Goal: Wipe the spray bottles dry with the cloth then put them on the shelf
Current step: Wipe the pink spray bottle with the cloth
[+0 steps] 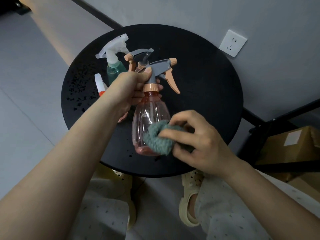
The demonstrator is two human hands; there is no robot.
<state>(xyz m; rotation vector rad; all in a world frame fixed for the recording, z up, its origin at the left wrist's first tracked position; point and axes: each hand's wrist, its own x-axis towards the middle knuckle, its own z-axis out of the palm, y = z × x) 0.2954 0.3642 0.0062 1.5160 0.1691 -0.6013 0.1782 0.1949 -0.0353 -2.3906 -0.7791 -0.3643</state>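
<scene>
Grey wall and floor framed a round black table (199, 87), wet with droplets toward its left edge. Above the table's near half, the left hand (128, 89) gripped the neck of a clear pink spray bottle (149, 116), which looked empty. The right hand (195, 137) clutched a teal cloth (155, 137) against the bottle's lower side. Behind it on the table stood a green bottle (115, 68) holding greenish liquid, a 2nd pink bottle (138, 58) and a white-and-orange nozzle (100, 85).
</scene>
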